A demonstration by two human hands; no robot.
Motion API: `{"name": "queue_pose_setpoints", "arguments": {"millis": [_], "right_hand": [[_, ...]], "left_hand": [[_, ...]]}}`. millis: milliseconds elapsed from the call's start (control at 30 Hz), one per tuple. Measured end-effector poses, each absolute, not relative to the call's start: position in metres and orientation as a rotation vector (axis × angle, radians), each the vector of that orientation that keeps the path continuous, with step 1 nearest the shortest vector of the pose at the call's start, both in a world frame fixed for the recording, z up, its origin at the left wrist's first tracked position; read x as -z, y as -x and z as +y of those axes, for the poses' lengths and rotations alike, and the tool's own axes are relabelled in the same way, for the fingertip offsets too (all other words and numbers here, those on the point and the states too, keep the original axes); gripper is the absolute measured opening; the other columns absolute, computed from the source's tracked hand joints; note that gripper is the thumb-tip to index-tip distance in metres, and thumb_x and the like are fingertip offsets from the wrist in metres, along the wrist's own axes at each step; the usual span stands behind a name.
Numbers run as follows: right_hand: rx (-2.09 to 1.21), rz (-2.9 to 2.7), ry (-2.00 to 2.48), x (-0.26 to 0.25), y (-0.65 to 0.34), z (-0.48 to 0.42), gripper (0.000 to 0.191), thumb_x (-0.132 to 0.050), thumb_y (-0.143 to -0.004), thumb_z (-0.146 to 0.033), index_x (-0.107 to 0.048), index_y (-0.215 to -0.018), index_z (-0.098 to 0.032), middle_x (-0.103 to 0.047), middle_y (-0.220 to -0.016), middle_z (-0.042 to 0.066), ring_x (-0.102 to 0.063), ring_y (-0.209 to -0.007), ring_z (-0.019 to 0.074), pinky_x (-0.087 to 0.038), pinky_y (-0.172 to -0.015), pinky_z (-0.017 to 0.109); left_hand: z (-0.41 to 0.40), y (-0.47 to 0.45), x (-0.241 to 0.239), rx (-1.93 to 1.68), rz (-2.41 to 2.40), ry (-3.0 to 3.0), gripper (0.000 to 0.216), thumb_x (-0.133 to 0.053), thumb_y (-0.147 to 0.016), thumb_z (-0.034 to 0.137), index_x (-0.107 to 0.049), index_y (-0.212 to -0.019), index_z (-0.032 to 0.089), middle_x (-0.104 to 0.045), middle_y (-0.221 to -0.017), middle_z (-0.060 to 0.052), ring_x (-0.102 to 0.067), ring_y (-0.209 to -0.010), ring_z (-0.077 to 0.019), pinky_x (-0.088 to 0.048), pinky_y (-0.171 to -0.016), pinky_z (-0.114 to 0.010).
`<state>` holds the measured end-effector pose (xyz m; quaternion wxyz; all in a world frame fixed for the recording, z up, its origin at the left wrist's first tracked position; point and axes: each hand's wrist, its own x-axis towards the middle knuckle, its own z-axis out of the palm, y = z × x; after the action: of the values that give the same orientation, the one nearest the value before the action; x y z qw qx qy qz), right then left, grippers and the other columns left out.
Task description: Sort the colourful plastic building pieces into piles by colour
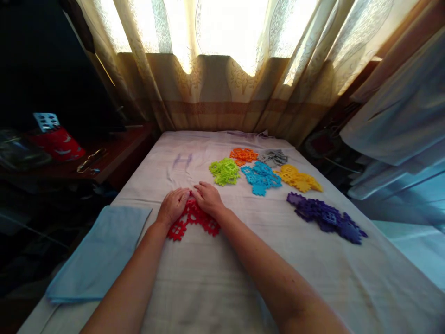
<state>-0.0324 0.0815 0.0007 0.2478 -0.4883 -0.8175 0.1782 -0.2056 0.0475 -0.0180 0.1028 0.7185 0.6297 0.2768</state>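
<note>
A heap of red interlocking puzzle pieces [193, 214] with toothed edges and cut-out shapes lies on the cloth-covered surface [194, 287]. My left hand [174, 204] curves round the heap's far left side, its fingers close together. Against the far right side is my right hand [207, 197], fingers bent over the pieces. The fingertips of both hands nearly meet at the heap's far end, and they hide part of it. Just beyond my right hand sits a lime green heap [224, 171] of similar pieces.
Orange [243, 156], grey [273, 157], blue [261, 177], yellow [299, 178] and purple heaps [327, 217] lie toward the right. A folded light blue cloth [100, 253] is at the left. Curtains [222, 93] hang behind; a dark wooden desk [121, 150] stands left.
</note>
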Motion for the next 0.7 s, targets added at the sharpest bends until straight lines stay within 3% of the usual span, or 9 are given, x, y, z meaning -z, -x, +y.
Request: {"name": "queue_pose_setpoints", "arguments": {"millis": [133, 300, 433, 700], "right_hand": [[-0.577, -1.908, 1.342, 0.002, -0.005, 0.059, 0.035, -0.041, -0.095, -0.024, -0.068, -0.116, -0.019, -0.067, -0.125, 0.009, -0.059, -0.119, 0.0167, -0.043, -0.104, 0.032], [-0.46, -1.956, 1.434, 0.007, -0.05, 0.004, 0.028, -0.058, -0.087, -0.036, -0.071, -0.106, -0.02, -0.071, -0.113, 0.01, -0.063, -0.107, 0.0226, -0.047, -0.097, 0.038], [-0.293, -2.15, 1.481, 0.008, -0.059, -0.034, 0.051, -0.073, -0.074, -0.049, -0.068, -0.115, -0.018, -0.063, -0.127, 0.015, -0.055, -0.119, 0.0305, -0.041, -0.102, 0.046], [-0.226, -2.165, 1.526, 0.013, -0.077, -0.031, 0.045, -0.071, -0.076, -0.044, -0.064, -0.11, -0.017, -0.061, -0.129, 0.015, -0.053, -0.121, 0.0281, -0.038, -0.102, 0.043]], "left_hand": [[0.015, 0.204, 0.018, -0.911, 1.82, -2.027, 0.058, -0.029, -0.096, 0.052, -0.062, -0.127, 0.016, -0.056, -0.143, -0.012, -0.049, -0.135, -0.0212, -0.033, -0.117, -0.04], [-0.031, 0.2, 0.017, -0.697, 1.785, -2.184, 0.085, -0.057, -0.078, 0.068, -0.041, -0.147, 0.02, -0.032, -0.158, -0.017, -0.033, -0.145, -0.0318, -0.028, -0.118, -0.049], [-0.057, 0.187, 0.016, -0.61, 1.798, -2.264, 0.101, -0.071, -0.069, 0.065, -0.032, -0.152, 0.024, -0.021, -0.162, -0.018, -0.023, -0.149, -0.0368, -0.027, -0.118, -0.053], [-0.07, 0.18, 0.014, -0.686, 1.878, -2.216, 0.085, -0.069, -0.078, 0.053, -0.037, -0.149, 0.019, -0.024, -0.161, -0.019, -0.023, -0.149, -0.0341, -0.027, -0.119, -0.051]]}}
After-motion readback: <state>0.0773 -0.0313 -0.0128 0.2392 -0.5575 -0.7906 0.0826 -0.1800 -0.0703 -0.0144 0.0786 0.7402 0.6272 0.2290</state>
